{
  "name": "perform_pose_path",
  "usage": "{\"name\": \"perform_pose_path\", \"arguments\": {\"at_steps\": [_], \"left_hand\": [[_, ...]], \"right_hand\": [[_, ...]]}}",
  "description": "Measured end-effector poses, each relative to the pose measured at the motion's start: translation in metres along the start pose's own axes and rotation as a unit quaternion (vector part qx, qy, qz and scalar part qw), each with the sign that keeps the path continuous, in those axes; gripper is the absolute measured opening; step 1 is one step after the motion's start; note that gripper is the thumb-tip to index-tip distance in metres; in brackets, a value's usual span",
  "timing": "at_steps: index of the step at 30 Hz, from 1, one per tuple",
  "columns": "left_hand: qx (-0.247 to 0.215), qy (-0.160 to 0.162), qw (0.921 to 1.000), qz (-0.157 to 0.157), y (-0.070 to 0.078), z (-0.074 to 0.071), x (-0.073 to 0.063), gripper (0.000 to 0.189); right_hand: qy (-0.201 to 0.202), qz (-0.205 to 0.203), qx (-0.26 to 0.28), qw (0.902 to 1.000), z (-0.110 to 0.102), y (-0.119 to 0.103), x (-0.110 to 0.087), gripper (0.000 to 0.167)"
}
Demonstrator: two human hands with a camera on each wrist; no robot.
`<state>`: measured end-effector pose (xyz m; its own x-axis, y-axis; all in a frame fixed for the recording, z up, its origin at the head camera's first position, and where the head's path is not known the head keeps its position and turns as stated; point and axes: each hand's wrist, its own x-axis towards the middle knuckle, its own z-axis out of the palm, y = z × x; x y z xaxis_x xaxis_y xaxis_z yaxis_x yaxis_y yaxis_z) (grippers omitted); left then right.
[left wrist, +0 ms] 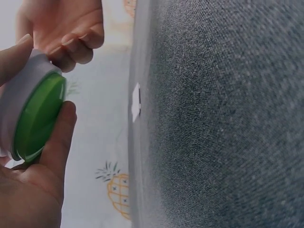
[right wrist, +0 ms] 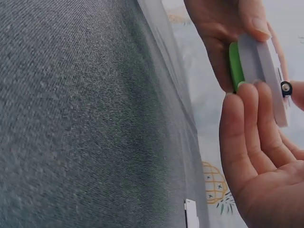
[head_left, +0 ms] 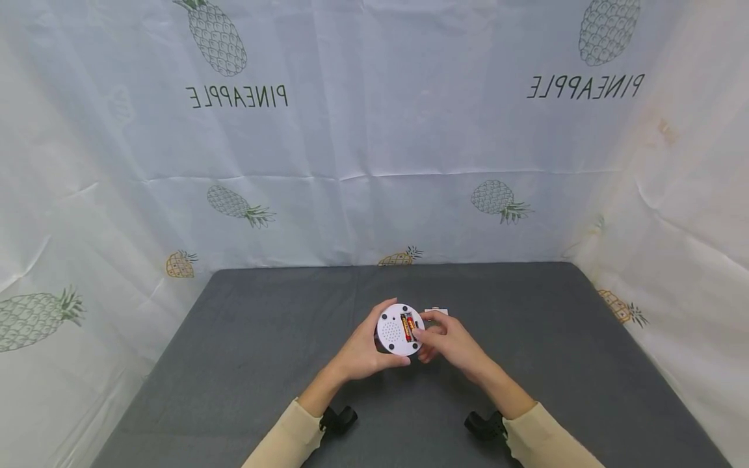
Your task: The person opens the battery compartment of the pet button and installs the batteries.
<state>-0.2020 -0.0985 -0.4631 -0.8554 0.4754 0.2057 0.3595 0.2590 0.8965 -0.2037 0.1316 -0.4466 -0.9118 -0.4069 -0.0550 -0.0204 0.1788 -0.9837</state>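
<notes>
So the left hand [head_left: 365, 344] is clamped around a round white device [head_left: 391, 331], holding it up over the desk [head_left: 263, 338], roughly midway between the left and right edges. Its white side has two batteries [head_left: 407, 327] sitting in a slot, the other side's green. The right hand [head_left: 453, 344] has its thumb on a battery and fingertips at the casing, can't tell if that's a real pinch. Small white piece [head_left: 435, 311] lies beyond it, toward the desk's far edge.
</notes>
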Motion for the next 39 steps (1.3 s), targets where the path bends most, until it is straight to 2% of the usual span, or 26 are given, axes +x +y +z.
{"name": "perform_pose_path", "arguments": {"at_steps": [5, 11, 20, 23, 27, 31, 39], "left_hand": [[-0.009, 0.004, 0.9999, 0.003, 0.000, 0.000, 0.000, 0.105], [-0.024, 0.008, 0.9997, 0.002, 0.000, -0.002, -0.001, 0.104], [-0.047, 0.002, 0.9988, 0.017, 0.002, -0.007, -0.001, 0.103], [-0.053, -0.003, 0.9984, 0.022, 0.003, -0.008, -0.001, 0.104], [-0.049, -0.006, 0.9986, 0.019, 0.004, -0.010, 0.000, 0.104], [-0.050, -0.009, 0.9986, 0.016, 0.005, -0.011, 0.000, 0.105], [-0.059, 0.003, 0.9980, 0.019, 0.005, -0.013, 0.000, 0.105]], "right_hand": [[0.005, 0.012, 0.033, 0.9994, 0.005, 0.003, 0.003, 0.056], [0.035, 0.015, 0.055, 0.9977, 0.015, 0.002, 0.004, 0.047], [0.084, 0.002, 0.034, 0.9959, 0.026, -0.007, 0.004, 0.045], [0.082, 0.005, 0.020, 0.9964, 0.025, -0.008, 0.004, 0.045], [0.059, 0.011, 0.004, 0.9982, 0.021, -0.008, 0.005, 0.048], [0.037, 0.000, -0.011, 0.9992, 0.013, -0.009, 0.004, 0.050], [0.046, -0.037, -0.050, 0.9970, -0.006, -0.010, 0.007, 0.035]]}}
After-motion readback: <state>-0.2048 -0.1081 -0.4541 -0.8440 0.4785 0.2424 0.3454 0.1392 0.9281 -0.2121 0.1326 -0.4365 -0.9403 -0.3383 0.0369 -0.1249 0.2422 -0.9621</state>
